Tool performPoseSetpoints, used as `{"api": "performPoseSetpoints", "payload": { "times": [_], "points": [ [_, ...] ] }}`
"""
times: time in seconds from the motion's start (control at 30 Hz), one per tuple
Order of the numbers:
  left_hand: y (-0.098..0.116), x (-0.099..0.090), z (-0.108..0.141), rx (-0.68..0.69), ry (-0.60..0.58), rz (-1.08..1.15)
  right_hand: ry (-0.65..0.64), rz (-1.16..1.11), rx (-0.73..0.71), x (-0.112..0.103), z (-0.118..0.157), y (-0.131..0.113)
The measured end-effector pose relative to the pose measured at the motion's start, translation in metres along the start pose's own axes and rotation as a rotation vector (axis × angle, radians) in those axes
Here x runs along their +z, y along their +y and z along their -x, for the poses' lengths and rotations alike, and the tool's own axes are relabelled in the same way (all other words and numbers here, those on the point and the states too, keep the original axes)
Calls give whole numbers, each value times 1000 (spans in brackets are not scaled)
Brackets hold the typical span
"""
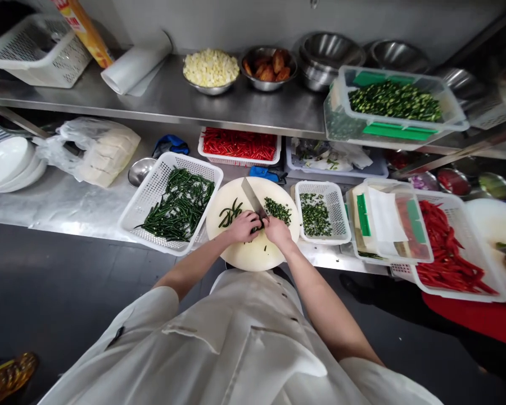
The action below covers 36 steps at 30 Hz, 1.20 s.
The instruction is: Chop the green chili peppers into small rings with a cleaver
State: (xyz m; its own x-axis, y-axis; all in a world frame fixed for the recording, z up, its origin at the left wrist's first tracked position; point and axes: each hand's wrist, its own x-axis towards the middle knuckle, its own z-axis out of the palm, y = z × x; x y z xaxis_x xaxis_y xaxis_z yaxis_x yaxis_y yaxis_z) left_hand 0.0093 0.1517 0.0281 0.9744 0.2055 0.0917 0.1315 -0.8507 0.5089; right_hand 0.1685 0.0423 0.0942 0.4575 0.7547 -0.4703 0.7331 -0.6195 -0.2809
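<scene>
On the desk (80, 202), per my head cam, a round cutting board (253, 260) sits approx. mid-frame, w/ a big white basket (205, 209) just beside it on the L & a smaller basket (340, 216) just beside it on the R. Via this feed I see my R hand (278, 232) closed around the handle end of a knife (253, 196), nr the board's middle; the blade slants away fwd & to the L, tip nr the far edge. A few whole green peppers (230, 212) lie loose on the board's L side, next to my L hand (243, 226), which is curled narrow over more of them, fingertips close to the blade & to my R hand. Can't say how many I've got there: the fingers hide most. A pile of chopped peppers (278, 211) lies on the board R of the blade, plus a couple of stray bits nr the front.

Big basket holds lots of whole green ones; smaller one has chopped bits. Behind the board, a tub (236, 161) of red peppers; far R, a long basket (483, 242) w/ more red. Up on the steel shelf (152, 107): a bowl (213, 89) of pale diced stuff, another bowl (270, 86) w/ browned pieces, stacked steel bowls (318, 79), & a clear box (455, 121) w/ chopped green.
</scene>
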Motion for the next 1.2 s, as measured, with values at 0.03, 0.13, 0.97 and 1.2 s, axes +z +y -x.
{"api": "performPoseSetpoints", "payload": {
  "times": [0.03, 0.13, 0.97, 1.2],
  "points": [
    [-2, -3, -1, 1, 11, 5, -7, -23, -16, 1, -3, 2],
    [-17, -17, -4, -116, 163, -13, -30, -122, -87, 1, -9, 16],
    [11, 20, -18, -238, 190, -119, 51, 41, -7, -22, 2, 47],
    [8, 11, -28, -99, 100, -84, 12, 62, -32, -34, -21, 15]
  ]
}}
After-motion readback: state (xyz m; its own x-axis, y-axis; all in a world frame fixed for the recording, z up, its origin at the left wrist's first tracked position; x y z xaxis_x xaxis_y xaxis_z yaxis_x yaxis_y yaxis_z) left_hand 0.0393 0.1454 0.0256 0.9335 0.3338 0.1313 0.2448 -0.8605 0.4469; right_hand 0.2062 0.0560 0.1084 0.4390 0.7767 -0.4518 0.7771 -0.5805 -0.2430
